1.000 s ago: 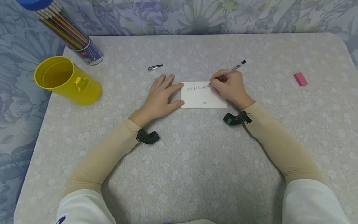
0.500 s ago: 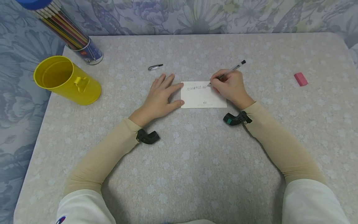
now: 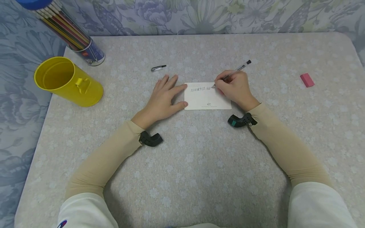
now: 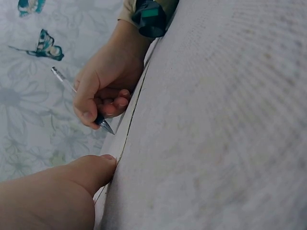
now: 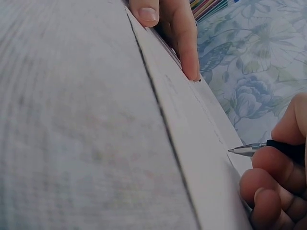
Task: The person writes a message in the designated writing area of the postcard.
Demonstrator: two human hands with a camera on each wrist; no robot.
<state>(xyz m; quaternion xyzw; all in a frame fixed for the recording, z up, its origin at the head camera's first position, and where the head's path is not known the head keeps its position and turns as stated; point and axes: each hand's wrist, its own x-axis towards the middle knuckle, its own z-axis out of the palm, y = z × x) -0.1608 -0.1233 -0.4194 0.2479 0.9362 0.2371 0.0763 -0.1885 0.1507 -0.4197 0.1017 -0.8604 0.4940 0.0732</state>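
A small white card (image 3: 199, 98) lies flat on the table, with a line of handwriting near its top and a short mark low on its face. My right hand (image 3: 236, 88) pinches a pen (image 3: 242, 66) between thumb and fingers, its tip at the end of the written line. In the right wrist view the metal tip of the pen (image 5: 244, 150) is at the card's surface. My left hand (image 3: 162, 101) lies spread on the table, index fingertip and thumb resting on the card's left edge. Beyond it lies the clear and black pen cap (image 3: 158, 68).
A yellow cup (image 3: 85, 91) with a small handle stands at the left. Behind it is a blue container (image 3: 94, 54) full of colored pencils (image 3: 67, 28). A pink eraser (image 3: 307, 80) lies far right. The papered wall (image 3: 205, 17) borders the table's back edge.
The pen tip has moved very slightly to the right along the written line, with a small new stroke at its end. My left hand stays in place.
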